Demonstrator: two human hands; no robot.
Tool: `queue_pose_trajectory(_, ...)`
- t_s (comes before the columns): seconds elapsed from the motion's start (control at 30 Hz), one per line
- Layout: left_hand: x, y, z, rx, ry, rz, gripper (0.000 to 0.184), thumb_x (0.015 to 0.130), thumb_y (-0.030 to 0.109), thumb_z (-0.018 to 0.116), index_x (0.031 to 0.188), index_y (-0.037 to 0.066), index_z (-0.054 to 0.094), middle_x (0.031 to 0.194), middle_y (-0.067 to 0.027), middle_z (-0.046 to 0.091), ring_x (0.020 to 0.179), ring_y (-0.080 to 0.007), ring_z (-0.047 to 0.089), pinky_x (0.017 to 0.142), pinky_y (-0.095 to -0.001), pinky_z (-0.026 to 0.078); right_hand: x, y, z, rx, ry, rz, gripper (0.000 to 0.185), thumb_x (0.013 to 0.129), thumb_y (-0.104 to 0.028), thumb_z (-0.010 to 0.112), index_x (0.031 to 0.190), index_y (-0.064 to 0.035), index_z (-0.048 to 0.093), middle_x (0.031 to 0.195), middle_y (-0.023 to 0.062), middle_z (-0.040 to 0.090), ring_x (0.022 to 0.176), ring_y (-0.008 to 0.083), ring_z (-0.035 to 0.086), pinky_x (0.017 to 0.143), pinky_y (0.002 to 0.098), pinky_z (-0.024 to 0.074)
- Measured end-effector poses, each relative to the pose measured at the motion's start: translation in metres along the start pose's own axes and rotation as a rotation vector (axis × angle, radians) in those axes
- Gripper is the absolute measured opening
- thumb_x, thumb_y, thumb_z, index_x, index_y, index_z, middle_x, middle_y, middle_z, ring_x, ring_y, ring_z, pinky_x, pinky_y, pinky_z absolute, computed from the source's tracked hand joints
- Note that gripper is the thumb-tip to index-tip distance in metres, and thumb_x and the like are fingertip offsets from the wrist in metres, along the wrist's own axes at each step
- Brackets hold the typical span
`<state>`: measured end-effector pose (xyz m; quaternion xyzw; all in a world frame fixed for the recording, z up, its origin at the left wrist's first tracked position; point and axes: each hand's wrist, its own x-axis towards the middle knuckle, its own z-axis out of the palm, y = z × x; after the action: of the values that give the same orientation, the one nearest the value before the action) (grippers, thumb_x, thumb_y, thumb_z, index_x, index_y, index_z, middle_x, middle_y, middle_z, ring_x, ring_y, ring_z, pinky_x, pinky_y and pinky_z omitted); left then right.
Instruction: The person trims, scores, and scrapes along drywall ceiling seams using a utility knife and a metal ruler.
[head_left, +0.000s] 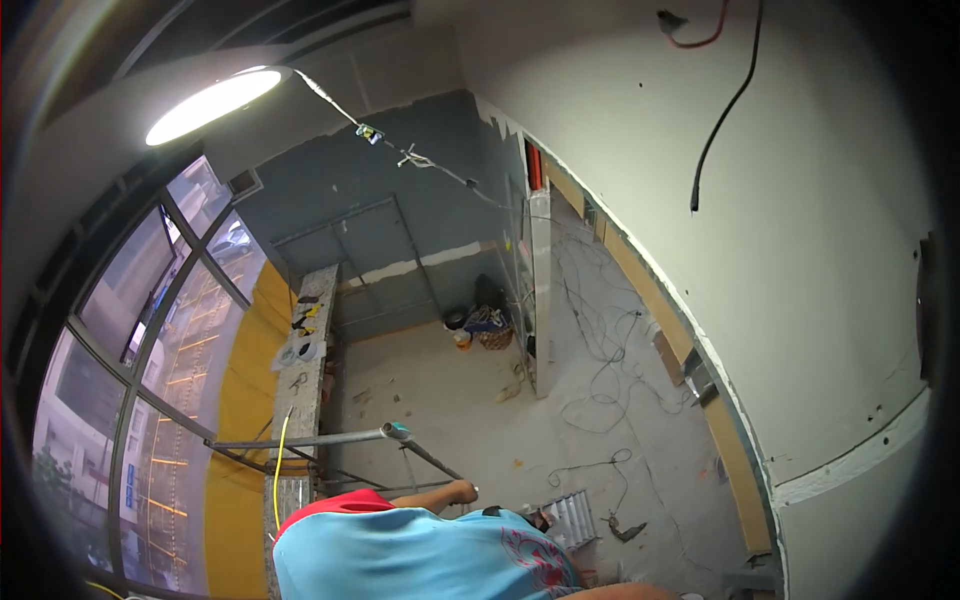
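My left hand (463,491) reaches forward from a red sleeve (340,502), its fingers closed at the lower end of a metal scaffold pole (435,462). That pole slopes down from the corner of a scaffold rail (320,440). Only a strip of my right arm (620,593) shows at the bottom edge; its hand is out of view. My light blue shirt (420,555) fills the bottom middle. Just beyond it, small dark items (540,520) are partly hidden, beside a ribbed metal piece (572,518).
Well below me lies the floor (480,420), with loose cables (600,350) and a basket (494,338). Tools lie along a ledge (305,370) by the windows (150,330). A lit round lamp (215,105) hangs on a wire. Another black cable (725,120) dangles at upper right.
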<state>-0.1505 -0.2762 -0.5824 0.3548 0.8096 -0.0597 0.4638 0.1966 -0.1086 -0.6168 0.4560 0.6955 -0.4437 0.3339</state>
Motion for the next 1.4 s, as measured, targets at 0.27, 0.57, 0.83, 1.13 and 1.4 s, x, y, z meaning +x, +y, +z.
queue_pose_trajectory(0.27, -0.003, -0.049, -0.005, -0.057, 0.014, -0.138, 0.037, 0.088, 0.028, 0.057, 0.098, -0.002, 0.076, 0.084, -0.0204, 0.074, 0.072, -0.0335, 0.075, 0.062, -0.0487, 0.063, 0.017, 0.012, 0.010, 0.018, 0.057, 0.076, 0.031, 0.099, -0.028, 0.066, 0.105, 0.0023, 0.069, 0.082, 0.0201, 0.071, 0.080, 0.0395, 0.071, 0.074, 0.0490, 0.0550)
queue_pose_trajectory(0.57, -0.015, -0.045, 0.011, -0.233, 0.019, -0.130, 0.041, 0.089, 0.038, 0.061, 0.085, -0.002, 0.071, 0.074, -0.0153, 0.067, 0.061, -0.0261, 0.065, 0.055, -0.0443, 0.058, 0.023, 0.024, 0.006, 0.116, 0.208, 0.145, 0.035, 0.100, -0.030, 0.065, 0.107, 0.0035, 0.068, 0.086, 0.0228, 0.071, 0.085, 0.0407, 0.071, 0.077, 0.0494, 0.0548)
queue_pose_trajectory(0.83, 0.015, -0.041, 0.019, -0.196, 0.022, -0.060, 0.045, 0.092, 0.034, 0.060, 0.098, -0.008, 0.073, 0.085, -0.0222, 0.074, 0.067, -0.0326, 0.074, 0.057, -0.0474, 0.061, 0.026, 0.059, 0.011, 0.207, 0.385, 0.159, 0.038, 0.101, -0.033, 0.064, 0.109, 0.0046, 0.068, 0.090, 0.0252, 0.071, 0.090, 0.0418, 0.071, 0.079, 0.0498, 0.0545)
queue_pose_trajectory(1.13, 0.012, -0.010, 0.013, -0.256, 0.249, -0.044, 0.044, 0.092, 0.033, 0.055, 0.110, 0.000, 0.077, 0.106, -0.0273, 0.076, 0.093, -0.0418, 0.075, 0.082, -0.0509, 0.060, 0.006, 0.119, 0.020, 0.235, 0.498, 0.112, 0.042, 0.101, -0.035, 0.062, 0.111, 0.0059, 0.067, 0.094, 0.0279, 0.071, 0.095, 0.0430, 0.071, 0.082, 0.0503, 0.0543)
queue_pose_trajectory(1.4, 0.116, -0.055, 0.109, -0.239, -0.658, -0.174, 0.046, 0.097, 0.039, 0.062, 0.115, -0.001, 0.077, 0.119, -0.0263, 0.074, 0.095, -0.0392, 0.075, 0.081, -0.0537, 0.061, -0.013, 0.146, 0.026, 0.264, 0.575, 0.050, 0.046, 0.102, -0.038, 0.061, 0.112, 0.0070, 0.066, 0.098, 0.0303, 0.070, 0.099, 0.0440, 0.071, 0.085, 0.0506, 0.0541)
